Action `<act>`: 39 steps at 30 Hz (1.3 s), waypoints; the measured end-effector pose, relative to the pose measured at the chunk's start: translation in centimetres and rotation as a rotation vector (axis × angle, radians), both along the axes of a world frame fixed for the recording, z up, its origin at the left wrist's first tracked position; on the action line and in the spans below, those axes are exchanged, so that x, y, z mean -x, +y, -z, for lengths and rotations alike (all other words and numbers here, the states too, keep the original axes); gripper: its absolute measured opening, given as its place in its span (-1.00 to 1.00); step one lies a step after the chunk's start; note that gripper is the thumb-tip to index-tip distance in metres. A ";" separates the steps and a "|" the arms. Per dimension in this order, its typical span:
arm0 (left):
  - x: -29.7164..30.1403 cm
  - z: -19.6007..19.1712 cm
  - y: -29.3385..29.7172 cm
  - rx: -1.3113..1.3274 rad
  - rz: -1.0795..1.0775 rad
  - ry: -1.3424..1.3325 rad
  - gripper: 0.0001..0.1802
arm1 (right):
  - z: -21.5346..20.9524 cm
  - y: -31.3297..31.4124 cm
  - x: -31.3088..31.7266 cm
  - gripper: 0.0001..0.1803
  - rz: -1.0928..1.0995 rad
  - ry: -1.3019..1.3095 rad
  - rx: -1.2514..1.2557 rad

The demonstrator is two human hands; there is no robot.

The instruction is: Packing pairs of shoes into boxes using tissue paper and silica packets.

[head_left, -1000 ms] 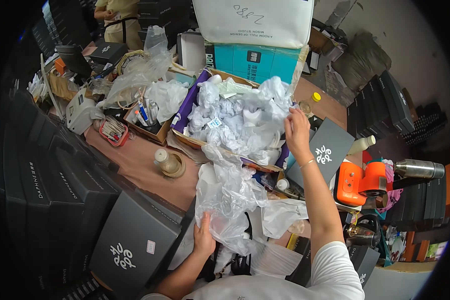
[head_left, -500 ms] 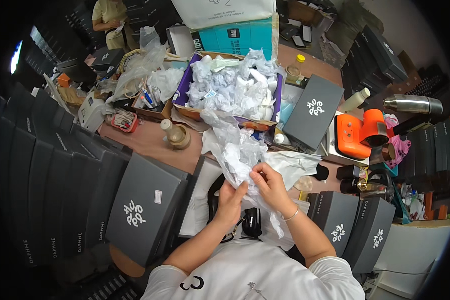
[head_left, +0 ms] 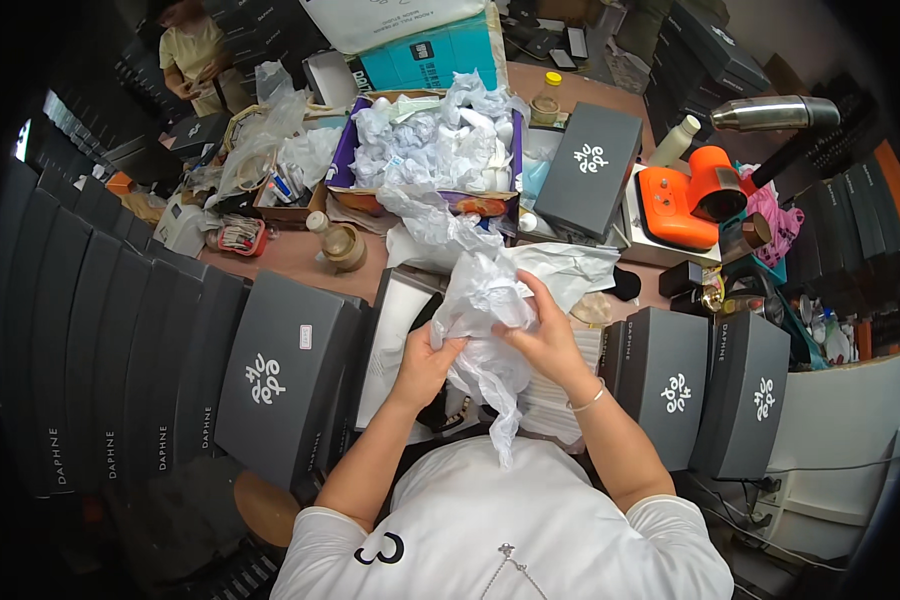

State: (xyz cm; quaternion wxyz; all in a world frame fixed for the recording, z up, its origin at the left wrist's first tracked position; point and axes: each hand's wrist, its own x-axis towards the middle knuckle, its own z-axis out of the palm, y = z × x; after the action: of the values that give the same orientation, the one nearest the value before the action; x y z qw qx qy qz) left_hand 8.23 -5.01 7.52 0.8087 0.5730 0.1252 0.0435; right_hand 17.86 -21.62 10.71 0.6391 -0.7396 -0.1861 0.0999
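Observation:
Between my hands is a crumpled sheet of white tissue paper, with a loose tail hanging toward my shirt. My left hand grips its left side, thumb pressed on the paper. On the other side my right hand is curved around the paper, its fingers partly hidden behind it. Below the paper lies an open shoebox with a white lining. Something black with straps shows in it, mostly covered by my hands and the paper. Beyond the hands, a purple-sided carton is heaped with crumpled tissue paper.
Dark grey shoeboxes stand close on the left, with others on the right. A glass bottle, a grey box and an orange device are farther back. Another person stands at the far left.
My hands have moved apart, and the tissue paper between them is now a bulkier, looser bunch. The whole view has shifted slightly, and the black item in the box is more covered.

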 end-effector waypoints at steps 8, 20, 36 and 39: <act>-0.1 -1.5 -0.7 -0.164 0.125 0.020 -0.60 | 0.2 0.6 -0.5 -0.55 -0.107 -0.167 0.097; 0.9 -0.9 -1.0 0.326 0.146 0.015 -0.52 | -0.4 0.9 -0.9 -0.79 -0.149 0.474 -0.405; 4.0 0.4 1.6 -0.054 0.137 -0.043 -0.36 | 0.6 -0.2 -3.4 -0.73 -0.010 0.327 -0.330; -1.2 -0.8 -0.5 -0.317 0.235 0.101 -0.44 | -0.1 1.2 -2.5 -0.75 -0.037 0.173 -0.259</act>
State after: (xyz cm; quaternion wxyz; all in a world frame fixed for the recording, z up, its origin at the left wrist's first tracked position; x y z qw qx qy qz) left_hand 9.38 -5.51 8.36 0.7005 0.7054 0.0896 -0.0611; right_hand 20.37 -20.39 10.78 0.7408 -0.6360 -0.1553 0.1501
